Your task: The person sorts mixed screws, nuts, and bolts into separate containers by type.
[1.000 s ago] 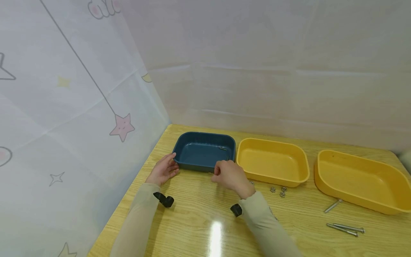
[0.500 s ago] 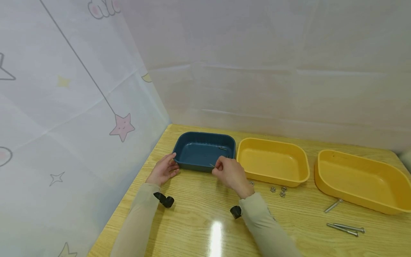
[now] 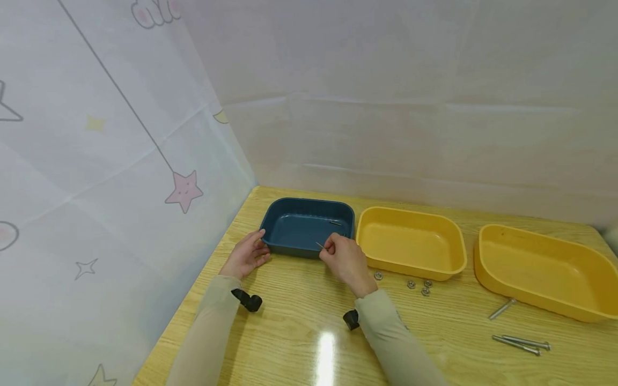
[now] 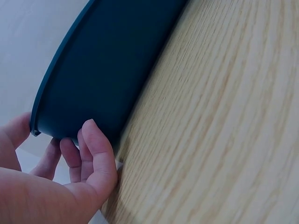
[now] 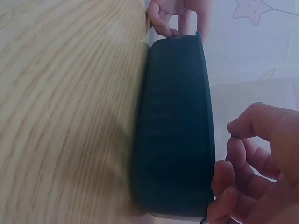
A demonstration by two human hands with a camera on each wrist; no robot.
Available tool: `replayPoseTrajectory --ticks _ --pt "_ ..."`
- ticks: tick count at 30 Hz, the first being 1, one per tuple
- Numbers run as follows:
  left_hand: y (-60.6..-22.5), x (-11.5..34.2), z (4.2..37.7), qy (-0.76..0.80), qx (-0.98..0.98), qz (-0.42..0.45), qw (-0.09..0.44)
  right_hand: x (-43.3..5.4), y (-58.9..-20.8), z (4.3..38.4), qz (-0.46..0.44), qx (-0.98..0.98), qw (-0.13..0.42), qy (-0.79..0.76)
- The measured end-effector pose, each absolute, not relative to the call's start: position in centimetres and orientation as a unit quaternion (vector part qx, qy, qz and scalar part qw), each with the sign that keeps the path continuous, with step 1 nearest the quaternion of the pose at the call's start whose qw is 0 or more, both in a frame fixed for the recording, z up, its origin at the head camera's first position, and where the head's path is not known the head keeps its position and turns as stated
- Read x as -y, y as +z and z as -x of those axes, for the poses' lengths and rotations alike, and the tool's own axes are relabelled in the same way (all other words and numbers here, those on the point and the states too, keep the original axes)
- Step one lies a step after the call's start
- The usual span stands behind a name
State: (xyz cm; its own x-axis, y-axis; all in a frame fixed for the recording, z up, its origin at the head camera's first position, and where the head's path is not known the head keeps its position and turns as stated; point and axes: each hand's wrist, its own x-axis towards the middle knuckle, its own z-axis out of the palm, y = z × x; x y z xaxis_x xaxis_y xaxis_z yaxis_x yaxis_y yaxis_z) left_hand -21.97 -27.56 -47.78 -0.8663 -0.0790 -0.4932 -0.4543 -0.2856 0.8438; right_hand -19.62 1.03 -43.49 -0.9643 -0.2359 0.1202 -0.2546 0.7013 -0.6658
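My left hand (image 3: 245, 256) holds the front left corner of a dark blue tray (image 3: 294, 250). Its thumb is at the rim and its fingers bend against the outer wall in the left wrist view. My right hand (image 3: 345, 261) is over the tray's front right rim, pinching a thin, nail-like metal piece (image 3: 320, 245) between thumb and forefinger. Only a small dark end of that piece (image 5: 234, 136) shows in the right wrist view. Inside the tray, another thin metal piece (image 3: 335, 223) lies near the right wall.
A yellow tray (image 3: 410, 269) stands directly right of the blue one, and a second yellow tray (image 3: 545, 304) is farther right. Several nuts (image 3: 411, 284) lie before the middle tray. One bolt (image 3: 502, 309) and two more bolts (image 3: 523, 343) lie at the right.
The right hand has risen slightly from the tray's front wall to its rim, bringing the thin metal piece over the tray. The left hand stays at the corner.
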Motion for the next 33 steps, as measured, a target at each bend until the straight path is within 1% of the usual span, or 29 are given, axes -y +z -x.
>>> replayPoseTrajectory --ticks 13,22,33 --pt "-47.7 27.7 22.0 0.770 -0.584 0.226 0.125 -0.2 -43.8 20.0 -0.123 0.935 0.033 0.332" --pt "-47.8 27.7 22.0 0.776 -0.574 0.235 0.117 -0.1 -44.1 20.1 -0.126 0.940 0.029 0.316" --pt "-47.9 27.8 22.1 0.774 -0.577 0.231 0.119 0.0 -43.8 20.1 -0.124 0.945 0.019 0.303"
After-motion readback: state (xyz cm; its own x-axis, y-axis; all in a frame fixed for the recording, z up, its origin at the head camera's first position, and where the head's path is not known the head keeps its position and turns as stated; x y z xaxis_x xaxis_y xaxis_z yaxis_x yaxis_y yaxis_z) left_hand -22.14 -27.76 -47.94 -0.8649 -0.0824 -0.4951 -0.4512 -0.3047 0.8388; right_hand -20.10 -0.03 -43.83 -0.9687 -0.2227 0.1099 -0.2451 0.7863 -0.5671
